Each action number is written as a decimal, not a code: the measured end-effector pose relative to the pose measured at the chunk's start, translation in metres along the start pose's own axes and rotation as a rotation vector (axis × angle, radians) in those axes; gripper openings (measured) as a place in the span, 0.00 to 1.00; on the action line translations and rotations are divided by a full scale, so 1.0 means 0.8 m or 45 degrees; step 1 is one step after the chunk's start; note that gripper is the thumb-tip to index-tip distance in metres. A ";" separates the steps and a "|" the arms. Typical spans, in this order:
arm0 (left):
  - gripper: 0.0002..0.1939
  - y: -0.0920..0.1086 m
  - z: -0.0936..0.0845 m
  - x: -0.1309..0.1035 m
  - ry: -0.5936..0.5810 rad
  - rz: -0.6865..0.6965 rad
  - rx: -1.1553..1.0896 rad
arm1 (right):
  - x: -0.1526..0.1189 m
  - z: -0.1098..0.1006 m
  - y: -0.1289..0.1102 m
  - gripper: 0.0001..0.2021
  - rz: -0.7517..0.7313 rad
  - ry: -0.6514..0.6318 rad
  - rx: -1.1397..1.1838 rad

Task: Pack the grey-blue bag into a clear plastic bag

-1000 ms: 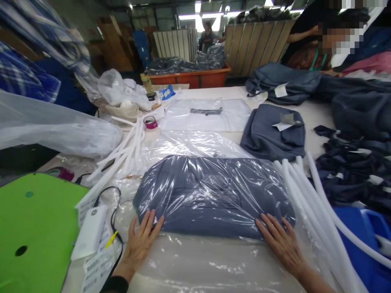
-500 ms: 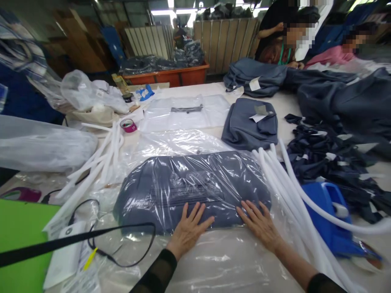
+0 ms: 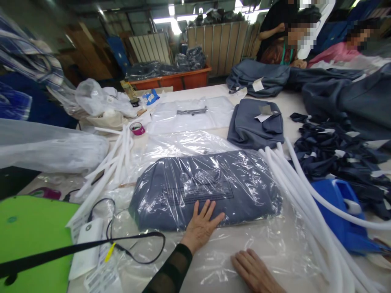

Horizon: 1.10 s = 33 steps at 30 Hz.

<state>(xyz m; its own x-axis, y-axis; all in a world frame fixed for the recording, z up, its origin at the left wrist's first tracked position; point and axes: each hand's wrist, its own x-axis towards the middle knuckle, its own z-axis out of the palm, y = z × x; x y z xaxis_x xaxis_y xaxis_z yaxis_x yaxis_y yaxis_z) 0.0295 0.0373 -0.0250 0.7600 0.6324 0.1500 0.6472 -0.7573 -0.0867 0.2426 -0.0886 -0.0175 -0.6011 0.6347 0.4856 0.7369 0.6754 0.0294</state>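
A dark blue-grey fabric bag lies flat inside a clear plastic bag, which has printed text on it and shines with creases. My left hand rests on the near edge of the wrapped bag with its fingers spread, holding nothing. Closer to me, my right hand lies on the loose, flat end of the plastic, fingers stretched out and close together, partly cut off by the frame's lower edge.
White foam tubes lie to the right, beside a blue tape dispenser and dark straps. Another blue-grey bag sits behind. On the left are a green board, a white power bank-like box and a tape roll. Co-workers sit far right.
My right hand has left the wrapped bag and come back toward me onto the loose plastic. My left hand stays on the bag. The view has shifted slightly left.
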 end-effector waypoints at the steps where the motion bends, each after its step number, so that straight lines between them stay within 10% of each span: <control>1: 0.29 -0.001 0.000 0.000 -0.033 -0.004 -0.060 | 0.009 -0.002 0.000 0.21 0.045 0.015 0.052; 8: 0.22 -0.012 -0.024 0.011 -0.261 -0.125 -0.707 | 0.100 -0.025 0.048 0.14 0.264 0.066 0.192; 15: 0.27 -0.075 -0.050 0.030 -0.232 -0.394 -1.175 | 0.154 0.023 0.122 0.22 0.553 -0.257 0.147; 20: 0.21 -0.055 -0.079 0.044 0.010 -0.683 -0.931 | 0.164 0.055 0.130 0.14 0.783 -0.570 0.126; 25: 0.12 0.008 -0.043 0.056 0.395 -0.179 -0.397 | 0.185 0.058 0.139 0.14 0.891 -0.740 0.164; 33: 0.22 -0.005 0.003 0.047 0.411 -0.021 0.137 | 0.105 0.007 0.128 0.14 0.760 -0.574 0.083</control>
<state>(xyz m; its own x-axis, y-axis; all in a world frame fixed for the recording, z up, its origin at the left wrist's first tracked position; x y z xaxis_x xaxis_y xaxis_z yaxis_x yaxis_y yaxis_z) 0.0555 0.0648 -0.0210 0.7026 0.5472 0.4549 0.6749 -0.7151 -0.1822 0.2662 0.0358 0.0216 -0.1836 0.9830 -0.0026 0.9661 0.1799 -0.1854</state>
